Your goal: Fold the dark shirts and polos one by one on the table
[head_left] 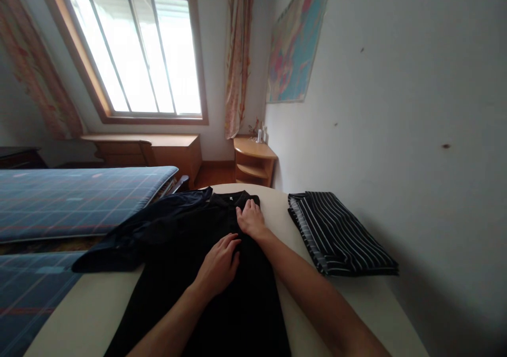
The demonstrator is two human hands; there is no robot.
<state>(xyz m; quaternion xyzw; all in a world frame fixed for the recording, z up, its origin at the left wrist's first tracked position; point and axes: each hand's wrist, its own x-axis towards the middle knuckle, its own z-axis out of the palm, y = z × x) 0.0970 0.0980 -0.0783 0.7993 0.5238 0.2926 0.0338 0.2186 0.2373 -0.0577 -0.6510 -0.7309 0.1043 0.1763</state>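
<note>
Lying on bench (99, 299) w/ 1 sleeve (130, 241) out L, dk shirt (247, 299) looks light, soft, prob. a bit slippery, best held by collar (219, 199), L hand (219, 264) loosely curled over front, R hand (251, 218) nr collar, can't tell if pinching.

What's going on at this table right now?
A person has both bare hands at a black shirt laid out on the pale table. The right hand is on the shirt just below the collar, and the left hand is lower, over its front, fingers loosely bent. One sleeve stretches out to the left. A folded striped cloth lies apart, to the right.
</note>
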